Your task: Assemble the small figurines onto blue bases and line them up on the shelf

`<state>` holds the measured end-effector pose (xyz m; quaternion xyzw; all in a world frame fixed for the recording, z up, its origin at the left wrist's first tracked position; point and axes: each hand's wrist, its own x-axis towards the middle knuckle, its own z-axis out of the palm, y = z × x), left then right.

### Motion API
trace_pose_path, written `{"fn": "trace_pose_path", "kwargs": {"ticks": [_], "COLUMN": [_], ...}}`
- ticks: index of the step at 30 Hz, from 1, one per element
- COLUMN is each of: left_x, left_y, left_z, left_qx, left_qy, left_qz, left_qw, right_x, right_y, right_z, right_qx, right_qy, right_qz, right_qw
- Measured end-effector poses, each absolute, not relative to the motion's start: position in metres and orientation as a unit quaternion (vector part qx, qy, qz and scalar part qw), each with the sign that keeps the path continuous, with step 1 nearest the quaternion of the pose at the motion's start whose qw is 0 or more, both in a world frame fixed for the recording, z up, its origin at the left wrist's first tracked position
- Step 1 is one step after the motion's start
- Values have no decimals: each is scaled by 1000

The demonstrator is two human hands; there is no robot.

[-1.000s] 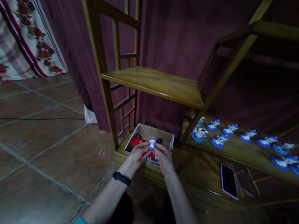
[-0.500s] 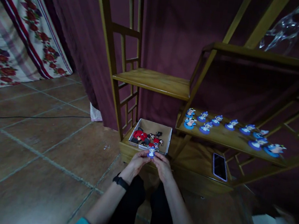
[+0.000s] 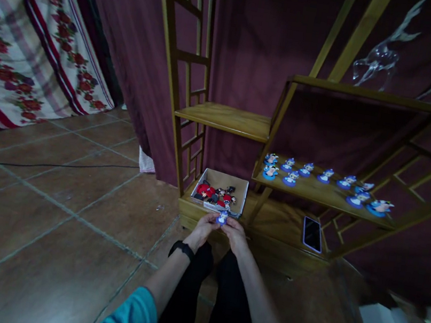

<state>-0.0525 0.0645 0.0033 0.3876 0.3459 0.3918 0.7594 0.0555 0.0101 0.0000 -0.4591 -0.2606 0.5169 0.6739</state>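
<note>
The left hand (image 3: 204, 229) and right hand (image 3: 236, 235), fingers nearly closed, pinch the roughly upright purple-and-white figurine (image 3: 222, 218) between them, nearer than the cardboard box (image 3: 232, 182).

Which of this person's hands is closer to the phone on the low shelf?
The right hand. It is left of the phone, at the near side of a small figurine; the left hand is farther left, at the figurine's other side.

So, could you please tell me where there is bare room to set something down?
Bare: the small shelf beside the lattice panel, and the bottom board between cardboard box and smartphone. Crowded: the long shelf with figurines, and the box's near side.
</note>
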Motion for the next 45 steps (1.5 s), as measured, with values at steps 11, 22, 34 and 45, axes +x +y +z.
{"fn": "trace_pose_path", "kwargs": {"ticks": [11,22,34,45], "left_x": [-45,-44,-57,-61], "left_y": [51,48,55,59], "left_z": [10,8,12,5], "left_qx": [378,394,381,352], "left_qy": [319,294,300,299], "left_qz": [372,365,353,332], "left_qw": [785,790,800,822], "right_x": [62,67,54,55], "right_y": [-4,-8,-9,-15], "right_z": [-8,3,10,12], "right_qx": [-499,-524,-505,-496], "right_qy": [-258,-298,-364,-352], "right_qz": [443,450,450,468], "right_qw": [699,659,640,641]}}
